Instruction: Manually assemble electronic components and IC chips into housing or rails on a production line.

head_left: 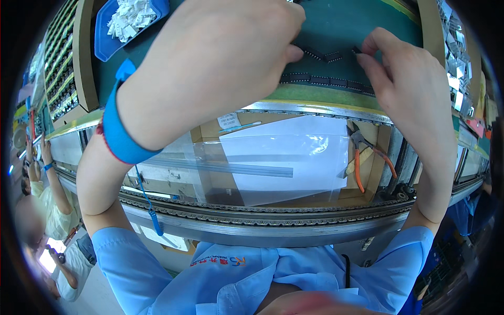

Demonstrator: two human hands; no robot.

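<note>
My right hand (412,73) pinches a small black chip (356,50) between thumb and forefinger, just above the green mat (336,26). Two loose black chips (333,56) with metal pins lie to its left. Nearer to me, a row of black chips (320,80) lies end to end along the mat's front edge. My left hand (236,47), with a blue strap (123,131) round its wrist, is over the mat left of the loose chips. Its fingers are curled, and the back of the hand hides most of what they hold.
A blue bin (105,47) of small white parts stands at the far left. Trays of parts (60,63) flank the mat. Below the front rail, a box holds a white sheet (283,152), clear tubes (252,169) and orange-handled cutters (358,157). Other people are at the far left.
</note>
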